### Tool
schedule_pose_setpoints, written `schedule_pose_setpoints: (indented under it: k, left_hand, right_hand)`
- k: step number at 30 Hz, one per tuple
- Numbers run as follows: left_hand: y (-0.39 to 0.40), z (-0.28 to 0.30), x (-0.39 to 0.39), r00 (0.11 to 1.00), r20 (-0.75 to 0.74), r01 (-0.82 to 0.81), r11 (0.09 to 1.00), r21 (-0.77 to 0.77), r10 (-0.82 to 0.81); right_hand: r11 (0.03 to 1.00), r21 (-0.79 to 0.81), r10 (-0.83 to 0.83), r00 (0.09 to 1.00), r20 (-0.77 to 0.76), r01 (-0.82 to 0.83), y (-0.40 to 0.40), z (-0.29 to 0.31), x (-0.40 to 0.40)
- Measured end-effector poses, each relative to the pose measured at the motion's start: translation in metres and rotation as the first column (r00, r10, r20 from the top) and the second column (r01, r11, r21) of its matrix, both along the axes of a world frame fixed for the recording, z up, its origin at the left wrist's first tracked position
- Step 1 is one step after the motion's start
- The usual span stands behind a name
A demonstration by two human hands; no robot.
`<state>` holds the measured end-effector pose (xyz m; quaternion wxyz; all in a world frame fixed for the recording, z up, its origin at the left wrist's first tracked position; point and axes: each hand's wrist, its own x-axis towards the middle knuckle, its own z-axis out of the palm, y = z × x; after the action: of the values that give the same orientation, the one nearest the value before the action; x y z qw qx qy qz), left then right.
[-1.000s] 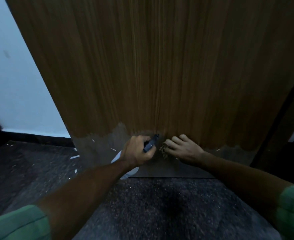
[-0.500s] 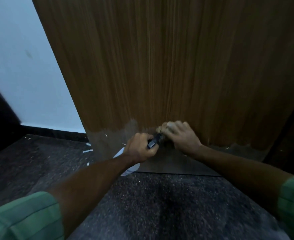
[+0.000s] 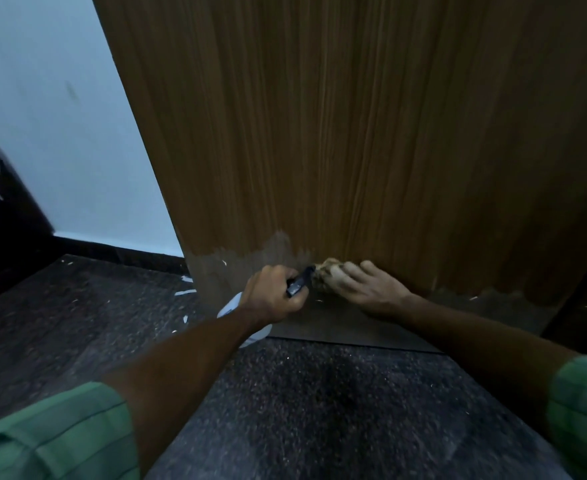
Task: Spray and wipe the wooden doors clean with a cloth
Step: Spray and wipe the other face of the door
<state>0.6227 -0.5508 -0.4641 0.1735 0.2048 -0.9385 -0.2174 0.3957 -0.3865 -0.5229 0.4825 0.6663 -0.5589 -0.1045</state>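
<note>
A wooden door stands ahead on the floor, with a wall to its left. Low against the door, near its bottom edge, the person's left hand grips a spray bottle, its nozzle pointing right. Just right of the nozzle, the right hand presses a cloth to the door. A dark cabinet sits at the far left by the wall.

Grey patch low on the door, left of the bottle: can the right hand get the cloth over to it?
Probably not directly: the left hand with the spray bottle sits between the cloth under the right hand and that grey patch.
</note>
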Motion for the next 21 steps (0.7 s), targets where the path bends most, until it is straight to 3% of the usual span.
schedule_pose_setpoints:
  k: [3,7,8,10,13,15,17,19,21]
  left_hand:
    - [0.0,0.007,0.005,1.0,-0.026,0.016,1.0,-0.005,-0.016]
    - [-0.007,0.014,0.012,0.997,-0.08,0.006,0.999,-0.036,-0.009]
    - [-0.01,0.015,0.017,0.996,-0.083,-0.012,0.999,-0.047,0.008]
    - [-0.014,0.015,0.023,0.995,-0.091,-0.033,0.999,-0.038,0.03]
    - [-0.022,0.019,0.035,0.995,-0.093,-0.024,1.0,-0.009,0.023]
    - [-0.027,0.022,0.043,0.996,-0.088,-0.017,1.0,-0.001,0.017]
    - [-0.033,0.023,0.051,0.996,-0.083,-0.025,1.0,0.002,0.025]
    - [-0.039,0.023,0.057,0.996,-0.078,-0.046,0.999,-0.016,0.045]
    - [-0.045,0.023,0.061,0.996,-0.068,-0.058,0.998,-0.021,0.056]
  right_hand:
    - [0.998,0.027,0.067,0.995,-0.077,-0.065,-0.016,0.009,0.011]
    - [0.951,-0.295,-0.025,0.971,0.236,0.096,-0.047,0.049,0.037]
    - [0.942,-0.314,-0.028,0.962,0.27,0.116,-0.052,0.051,0.043]
    - [0.984,-0.172,-0.015,0.992,0.128,0.037,-0.052,0.04,0.04]
    - [0.976,0.22,0.049,0.979,-0.199,-0.004,-0.047,0.018,0.038]
    - [0.966,0.254,0.007,0.977,-0.213,0.049,-0.05,0.024,0.047]
    - [0.995,0.083,-0.046,0.999,-0.015,0.047,-0.061,0.039,0.058]
    - [0.976,-0.154,-0.114,0.963,0.245,0.155,-0.072,0.058,0.067]
    - [0.956,-0.208,-0.134,0.941,0.312,0.205,-0.073,0.066,0.074]
